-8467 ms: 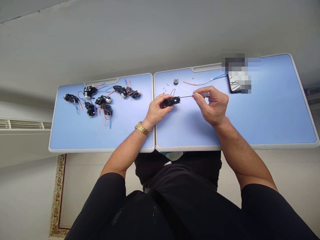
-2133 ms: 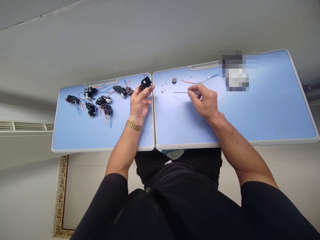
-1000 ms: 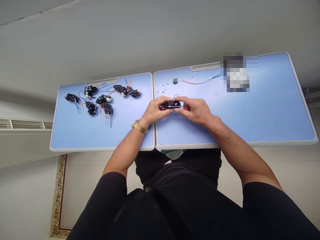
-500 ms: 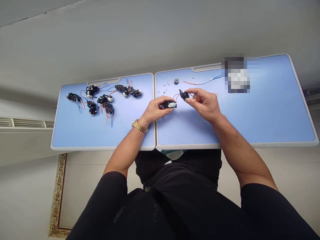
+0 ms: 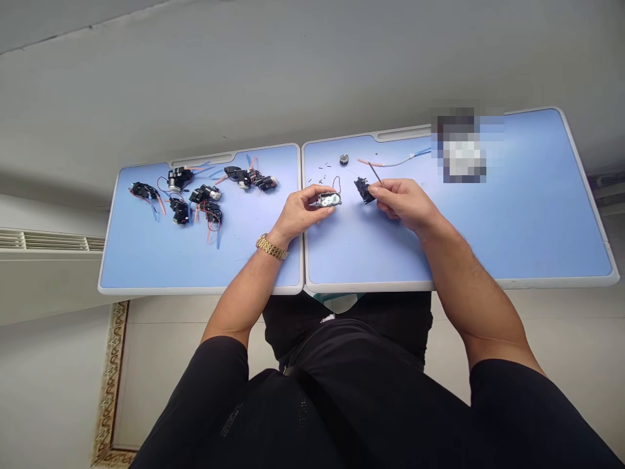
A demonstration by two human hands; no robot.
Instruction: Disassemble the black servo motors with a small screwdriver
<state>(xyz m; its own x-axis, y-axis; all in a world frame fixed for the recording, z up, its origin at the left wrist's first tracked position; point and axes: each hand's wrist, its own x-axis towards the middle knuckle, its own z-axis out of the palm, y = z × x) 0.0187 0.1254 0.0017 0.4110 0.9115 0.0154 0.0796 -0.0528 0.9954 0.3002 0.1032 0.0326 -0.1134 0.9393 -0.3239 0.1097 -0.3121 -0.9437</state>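
My left hand (image 5: 299, 212) is closed around a small black gear housing (image 5: 329, 199) with white gears showing on its face and a wire looping up from it. Between the thumb and fingers of my right hand (image 5: 403, 200) is a black plastic cover (image 5: 363, 189), held apart from the housing. A thin dark rod (image 5: 375, 172), like a screwdriver shaft, also sticks out of the right hand. Several small screws (image 5: 322, 177) lie beyond the left hand, near a round black part (image 5: 344, 159).
On the left blue tabletop (image 5: 146, 260) lie several black motor units (image 5: 180, 178) with red and blue wires. An orange and blue tube or wire (image 5: 390, 161) runs toward a blurred-out object (image 5: 461, 153) at the back right. A narrow seam (image 5: 303, 247) divides the two tabletops.
My right hand has turned the black cover over and drawn it slightly away from the housing. The rod now shows clearly. The left hand has tilted the housing so more white gears face up.
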